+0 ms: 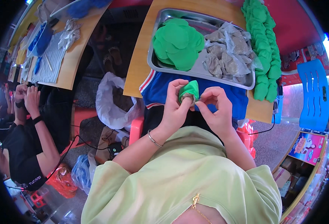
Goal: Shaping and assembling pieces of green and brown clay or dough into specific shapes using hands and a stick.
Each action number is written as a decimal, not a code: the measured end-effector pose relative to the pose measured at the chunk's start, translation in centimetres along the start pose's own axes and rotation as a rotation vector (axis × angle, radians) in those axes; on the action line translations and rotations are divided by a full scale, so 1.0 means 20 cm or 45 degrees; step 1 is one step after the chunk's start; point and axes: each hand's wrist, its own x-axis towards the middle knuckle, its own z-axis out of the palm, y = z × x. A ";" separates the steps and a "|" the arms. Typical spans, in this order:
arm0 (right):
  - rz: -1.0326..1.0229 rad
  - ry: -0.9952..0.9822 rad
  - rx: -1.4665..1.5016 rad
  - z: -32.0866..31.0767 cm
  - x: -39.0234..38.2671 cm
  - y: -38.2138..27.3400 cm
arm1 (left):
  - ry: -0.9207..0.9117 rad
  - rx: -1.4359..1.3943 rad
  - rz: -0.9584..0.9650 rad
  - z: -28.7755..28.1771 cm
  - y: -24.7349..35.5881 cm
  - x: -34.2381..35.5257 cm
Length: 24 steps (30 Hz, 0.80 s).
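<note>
My left hand [175, 103] is closed around a small green piece [190, 89], cupped like a pouch, with something greyish-brown showing at its opening. My right hand [217, 107] pinches at the lower right edge of that piece, thumb and fingers together. Beyond my hands, a metal tray [198, 71] holds a pile of thin round green pieces [177, 43] on its left side. Several greyish-brown lumps in clear plastic [228, 50] fill its right side. A blue cloth with red and white trim [160, 87] lies under the tray's near edge.
Rows of rounded green pieces [261, 48] line the table's right side. A white-lined bin [114, 99] stands left of my seat. Another person [26, 149] sits far left by a second table [69, 71]. A blue slotted chair back [314, 95] is at right.
</note>
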 end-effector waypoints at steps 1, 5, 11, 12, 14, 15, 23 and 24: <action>-0.036 -0.042 -0.027 0.01 0.00 0.00 | 0.101 -0.002 -0.048 0.00 0.00 0.00; 0.025 -0.036 -0.104 0.00 0.02 0.01 | 0.027 -0.078 -0.132 -0.02 -0.01 0.00; 0.284 -0.078 0.224 -0.03 0.05 0.00 | -0.094 0.018 0.107 -0.02 0.00 0.01; 0.300 -0.117 0.249 -0.03 0.05 -0.01 | -0.101 0.026 0.070 -0.02 0.00 0.01; 0.315 -0.154 0.274 -0.04 0.05 -0.01 | -0.011 0.029 0.033 -0.02 0.01 0.01; 0.300 -0.180 0.294 -0.04 0.05 0.00 | -0.054 0.037 0.030 -0.02 0.01 0.01; 0.218 -0.303 0.103 -0.08 0.03 0.01 | 0.025 0.190 0.243 -0.01 0.00 0.00; 0.224 -0.280 0.132 -0.08 0.03 0.01 | 0.011 0.192 0.193 -0.01 0.00 0.01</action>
